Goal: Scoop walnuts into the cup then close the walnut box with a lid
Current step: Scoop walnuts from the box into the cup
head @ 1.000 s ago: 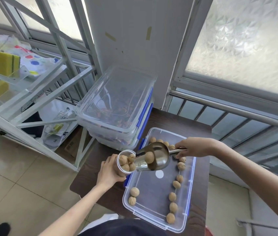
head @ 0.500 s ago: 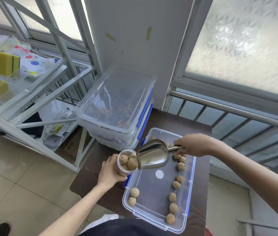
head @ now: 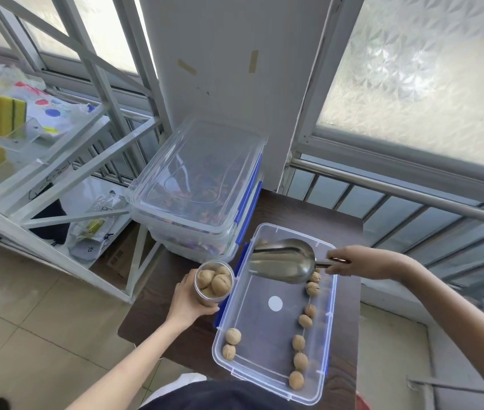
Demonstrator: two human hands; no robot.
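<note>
Walnut box (head: 273, 377) sits open on the dark table (head: 344, 214), long axis running away from the person, a scatter of walnuts (head: 298, 342) strung mostly along its right wall. Left hand (head: 189, 303) is wrapped around the cup (head: 213, 280), which looks full and stands just outside the box's left rim. Right hand (head: 356, 263) pinches the handle of the steel scoop (head: 282, 261), its bowl seemingly empty, hovering over the far end of the box. Scooping looks about finished; the lid comes next. The stacked boxes (head: 199, 184) lie just beyond the cup, nearer the left hand, though which lid fits I cannot tell.
</note>
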